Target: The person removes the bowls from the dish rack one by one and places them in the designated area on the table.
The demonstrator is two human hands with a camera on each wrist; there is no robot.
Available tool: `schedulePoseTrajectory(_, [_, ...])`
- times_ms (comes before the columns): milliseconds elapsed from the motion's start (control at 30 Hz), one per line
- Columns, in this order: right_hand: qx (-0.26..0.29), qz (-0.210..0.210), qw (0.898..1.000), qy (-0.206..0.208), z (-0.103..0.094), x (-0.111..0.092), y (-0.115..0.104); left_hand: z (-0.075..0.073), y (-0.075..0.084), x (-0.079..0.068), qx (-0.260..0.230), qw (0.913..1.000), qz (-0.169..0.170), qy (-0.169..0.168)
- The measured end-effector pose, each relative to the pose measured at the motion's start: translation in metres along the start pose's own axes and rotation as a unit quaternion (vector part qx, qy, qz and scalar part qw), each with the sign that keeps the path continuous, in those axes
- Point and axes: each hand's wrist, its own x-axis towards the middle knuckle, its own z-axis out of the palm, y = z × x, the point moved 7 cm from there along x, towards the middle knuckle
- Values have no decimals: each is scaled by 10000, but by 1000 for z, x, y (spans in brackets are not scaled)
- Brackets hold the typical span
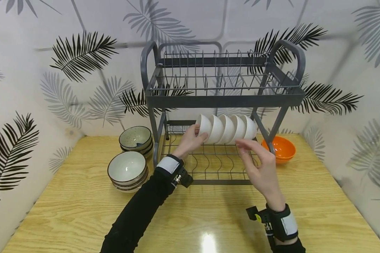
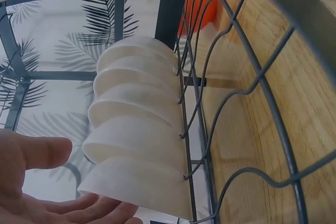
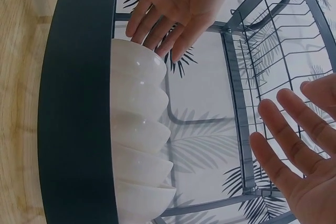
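Observation:
Several white bowls (image 1: pixel 227 128) stand on edge in a row on the lower tier of a dark grey two-tier dish rack (image 1: pixel 225 101). At the left end of the row is my left hand (image 1: pixel 190 141), its fingers right at the nearest bowl (image 2: pixel 136 184). The left wrist view has that thumb apart from the bowl, with the fingers extended beside its rim. To the right of the row, in front of the rack, my right hand (image 1: pixel 262 168) is raised. Its fingers (image 3: pixel 289 140) are loosely spread in the right wrist view and hold nothing.
Left of the rack are two bowl stacks: speckled dark-rimmed bowls (image 1: pixel 135 137) behind, pale brown-rimmed bowls (image 1: pixel 126 168) in front. Orange bowls (image 1: pixel 282 147) sit by the right leg. The upper wire tier (image 1: pixel 215 72) overhangs the white row. All stand on a wooden table (image 1: pixel 183 218).

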Motion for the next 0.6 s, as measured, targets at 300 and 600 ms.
schedulePoseTrajectory(300, [58, -32, 10000, -30, 0, 0, 0, 3, -1, 8, 228, 9997, -84, -37])
schedulePoseTrajectory(600, [75, -50, 9999, -94, 1, 0, 1, -1, -4, 13, 592, 9980, 9, 229])
